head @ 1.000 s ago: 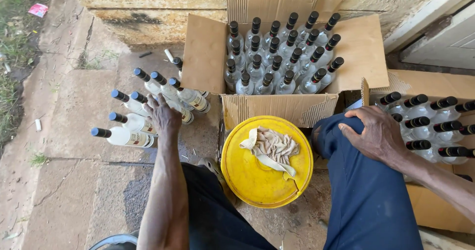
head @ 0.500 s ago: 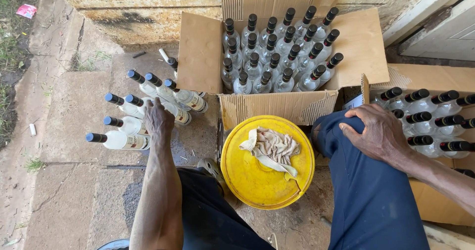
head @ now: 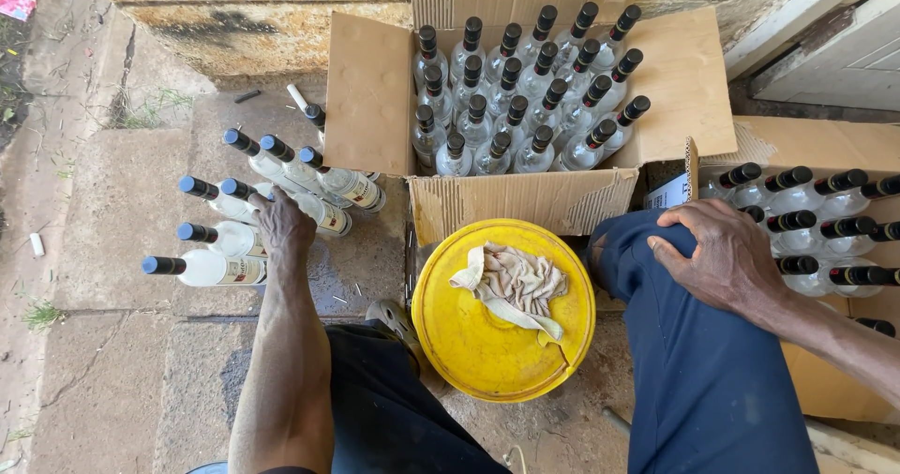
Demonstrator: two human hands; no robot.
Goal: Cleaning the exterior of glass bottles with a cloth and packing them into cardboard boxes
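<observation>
Hands: left hand (head: 279,223) reaches among clear glass bottles with blue caps (head: 246,221) standing on the stone paving, fingers curled about one (grip itself hidden, cannot tell); right hand (head: 720,252) lies flat and spread on the blue-trousered knee (head: 656,268).
Landmark: round yellow plastic lid (head: 478,343), between the knees.
On lid: crumpled beige rag (head: 514,282).
Behind lid: open brown cardboard box (head: 375,99) of black-capped bottles (head: 525,90).
Left of lid: the blue-capped group.

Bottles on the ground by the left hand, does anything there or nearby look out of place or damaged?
One bottle lies apart near the wall, away from the cluster the left hand touches. The box front flap is torn and ragged. A crumpled rag sits on the yellow lid. No spill shows.
</observation>
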